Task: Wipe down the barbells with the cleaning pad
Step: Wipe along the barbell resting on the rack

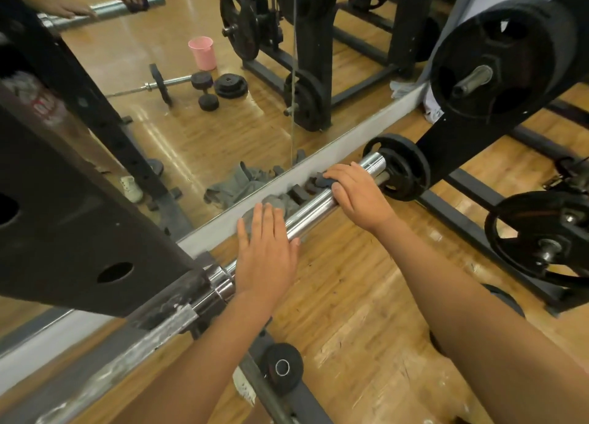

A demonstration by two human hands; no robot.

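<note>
A: Far left of frame?
B: Black steel rack upright (63, 232). A shiny chrome barbell (315, 213) runs from it diagonally up toward centre right.
A: Hands?
B: Left hand (266, 258), centre frame, fingers straight, laid flat on the bar. Right hand (357, 194), further right, curled over the bar, pressing a dark blue cleaning pad (325, 179) against the chrome.
A: Beyond that?
B: Small black weight plate (401, 168), just past the bar's end.

The barbell (318, 214) is smooth, glossy chromed metal beside the right hand (353, 194), whose fingers hold a dark matt cleaning pad (323, 180); past it, a dull black weight plate (404, 168).
</note>
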